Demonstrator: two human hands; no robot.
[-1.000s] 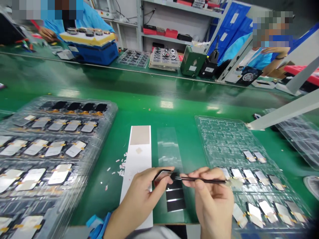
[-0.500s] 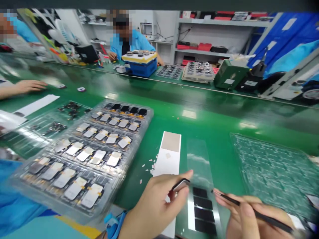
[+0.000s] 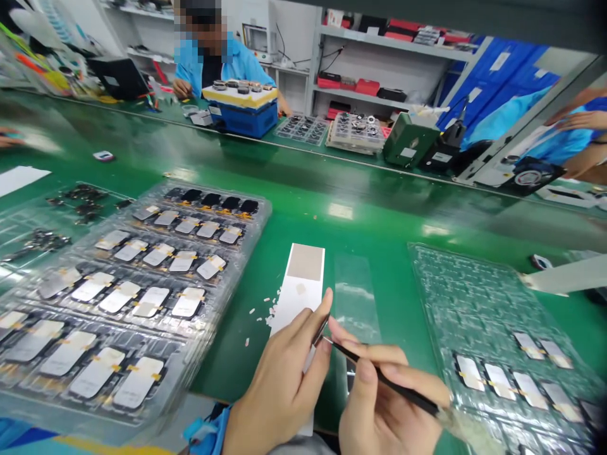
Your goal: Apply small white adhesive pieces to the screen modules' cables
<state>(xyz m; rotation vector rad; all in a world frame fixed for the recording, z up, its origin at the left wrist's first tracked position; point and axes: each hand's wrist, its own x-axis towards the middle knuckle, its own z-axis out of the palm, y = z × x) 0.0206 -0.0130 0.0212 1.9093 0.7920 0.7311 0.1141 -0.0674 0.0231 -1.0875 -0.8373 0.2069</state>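
My left hand [image 3: 279, 379] pinches a small flat dark-edged screen part [image 3: 320, 330] between thumb and forefinger, low in the middle of the view. My right hand [image 3: 384, 411] grips thin black tweezers [image 3: 379, 377], and their tip touches the part's edge. Both hands hover over a white paper strip [image 3: 298, 284] and a clear film strip [image 3: 355, 297] on the green bench. The black pads on the film are mostly hidden by my hands.
A clear tray [image 3: 156, 278] of several silver-backed screen parts lies at the left. Another clear tray [image 3: 455, 284] at the right holds a few parts near me. Small white scraps [image 3: 258, 311] dot the bench. A green conveyor [image 3: 303, 164], a person in blue and shelves lie beyond.
The view swung back to the right and dipped. My right hand rose and brought the tweezers' tip onto the part in my left hand, which had been held apart from it.
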